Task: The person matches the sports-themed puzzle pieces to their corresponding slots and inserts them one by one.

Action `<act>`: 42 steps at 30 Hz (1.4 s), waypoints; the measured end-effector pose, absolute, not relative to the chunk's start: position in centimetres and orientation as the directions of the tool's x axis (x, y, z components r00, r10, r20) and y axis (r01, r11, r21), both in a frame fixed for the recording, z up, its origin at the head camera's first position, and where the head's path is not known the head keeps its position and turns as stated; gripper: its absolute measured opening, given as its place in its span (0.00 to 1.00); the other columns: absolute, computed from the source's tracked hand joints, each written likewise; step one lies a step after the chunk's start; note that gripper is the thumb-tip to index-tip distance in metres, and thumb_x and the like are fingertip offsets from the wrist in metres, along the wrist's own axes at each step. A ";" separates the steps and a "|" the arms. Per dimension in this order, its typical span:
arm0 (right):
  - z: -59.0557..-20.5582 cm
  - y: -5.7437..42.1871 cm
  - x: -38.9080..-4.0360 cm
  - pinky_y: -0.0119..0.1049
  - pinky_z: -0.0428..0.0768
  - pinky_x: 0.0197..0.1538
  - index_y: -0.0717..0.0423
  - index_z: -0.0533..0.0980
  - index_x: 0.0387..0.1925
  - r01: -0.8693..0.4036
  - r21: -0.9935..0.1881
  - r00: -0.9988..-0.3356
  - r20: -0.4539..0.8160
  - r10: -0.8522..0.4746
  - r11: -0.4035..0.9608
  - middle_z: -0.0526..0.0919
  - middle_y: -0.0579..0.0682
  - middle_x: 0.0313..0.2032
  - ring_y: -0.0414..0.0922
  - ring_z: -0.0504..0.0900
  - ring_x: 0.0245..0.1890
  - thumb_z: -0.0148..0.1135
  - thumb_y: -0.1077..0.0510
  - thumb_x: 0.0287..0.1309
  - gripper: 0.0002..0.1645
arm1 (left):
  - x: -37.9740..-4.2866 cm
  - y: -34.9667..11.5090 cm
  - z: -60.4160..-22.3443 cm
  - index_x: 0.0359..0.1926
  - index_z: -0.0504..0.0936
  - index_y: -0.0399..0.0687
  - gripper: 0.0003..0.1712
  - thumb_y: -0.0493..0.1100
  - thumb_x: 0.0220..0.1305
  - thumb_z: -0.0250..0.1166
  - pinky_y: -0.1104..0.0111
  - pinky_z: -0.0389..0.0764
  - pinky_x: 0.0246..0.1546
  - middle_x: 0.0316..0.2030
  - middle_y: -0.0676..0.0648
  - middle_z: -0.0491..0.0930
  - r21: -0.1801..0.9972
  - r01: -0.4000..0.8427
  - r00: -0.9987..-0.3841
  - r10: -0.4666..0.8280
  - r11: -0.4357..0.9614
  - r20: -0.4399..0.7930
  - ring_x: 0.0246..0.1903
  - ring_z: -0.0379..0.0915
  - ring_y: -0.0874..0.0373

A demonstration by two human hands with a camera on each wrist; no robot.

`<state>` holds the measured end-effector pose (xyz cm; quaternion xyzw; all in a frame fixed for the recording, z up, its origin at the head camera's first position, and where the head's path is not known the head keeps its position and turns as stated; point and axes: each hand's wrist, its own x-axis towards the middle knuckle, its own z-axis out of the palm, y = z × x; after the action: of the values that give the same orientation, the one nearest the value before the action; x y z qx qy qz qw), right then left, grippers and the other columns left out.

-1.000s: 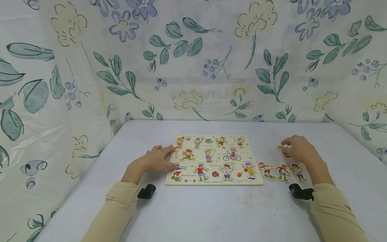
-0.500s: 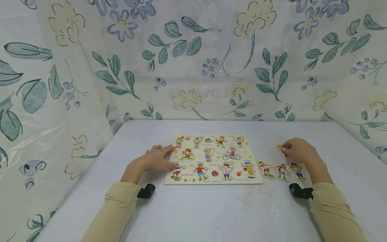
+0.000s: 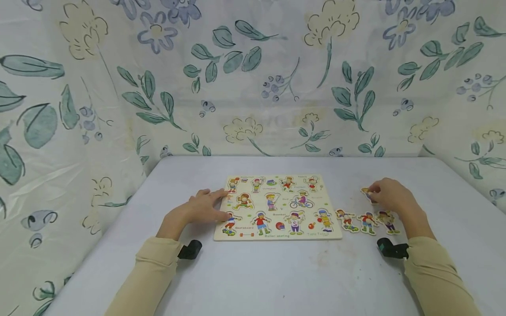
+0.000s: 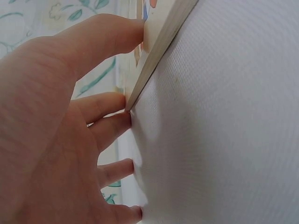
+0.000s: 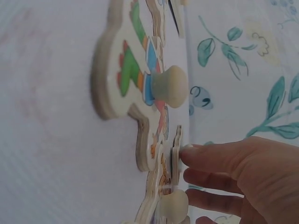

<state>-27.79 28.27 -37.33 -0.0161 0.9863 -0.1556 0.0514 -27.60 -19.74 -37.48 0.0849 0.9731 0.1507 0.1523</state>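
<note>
A wooden puzzle board [image 3: 253, 210] with printed sports figures lies flat on the table. My left hand [image 3: 199, 208] rests at its left edge, thumb on top near the skateboard figure; in the left wrist view the left hand [image 4: 60, 121] has its fingers spread, some touching the table. Right of the board, my right hand [image 3: 395, 196] pinches a figure-shaped puzzle piece [image 3: 365, 192], mostly covered by the fingers. In the right wrist view this piece [image 5: 175, 161] shows edge-on at the fingertips of the right hand [image 5: 243, 175].
Three loose figure pieces stand in a row beside the board: a skateboarder piece [image 3: 348, 221], a roller-skater piece [image 3: 368, 224] and another figure piece [image 3: 388, 222]. A wooden knob [image 5: 170, 86] sticks up from one piece. Flowered cloth [image 3: 276, 87] hangs behind the white table [image 3: 276, 276].
The right fingers have shifted slightly on the piece, uncovering a little less of its body. The left hand stays at the board's edge. The whole head view has drifted slightly.
</note>
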 end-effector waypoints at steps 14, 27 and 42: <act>-37.2 27.8 -28.0 0.59 0.77 0.51 0.69 0.78 0.51 -0.037 -0.299 -0.997 -0.055 -0.056 0.954 0.77 0.71 0.51 0.61 0.76 0.45 0.57 0.57 0.68 0.19 | -27.6 -20.0 -37.7 0.76 0.57 0.52 0.49 0.60 0.60 0.66 0.29 0.48 0.65 0.73 0.29 0.51 0.342 0.102 -0.940 0.204 0.934 -0.275 0.72 0.41 0.27; -36.2 25.9 -28.1 0.60 0.77 0.50 0.65 0.80 0.50 -0.094 -0.322 -0.996 0.039 -0.086 0.942 0.77 0.68 0.50 0.61 0.75 0.46 0.60 0.56 0.67 0.17 | -27.7 -20.0 -37.6 0.77 0.57 0.52 0.49 0.60 0.59 0.66 0.28 0.49 0.64 0.74 0.29 0.50 0.338 0.101 -0.942 0.200 0.936 -0.270 0.72 0.41 0.26; -34.7 22.3 -27.6 0.59 0.77 0.51 0.62 0.82 0.48 -0.188 -0.252 -0.978 0.138 -0.157 0.949 0.79 0.65 0.50 0.60 0.76 0.48 0.61 0.57 0.66 0.15 | -27.7 -19.9 -37.5 0.76 0.57 0.53 0.48 0.60 0.60 0.66 0.28 0.49 0.64 0.74 0.29 0.50 0.332 0.096 -0.942 0.193 0.938 -0.273 0.72 0.41 0.26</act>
<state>-27.56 22.34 -34.71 -0.0876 0.9855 -0.1328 -0.0584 -27.69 -19.93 -37.48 0.0743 0.9725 0.1593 0.1526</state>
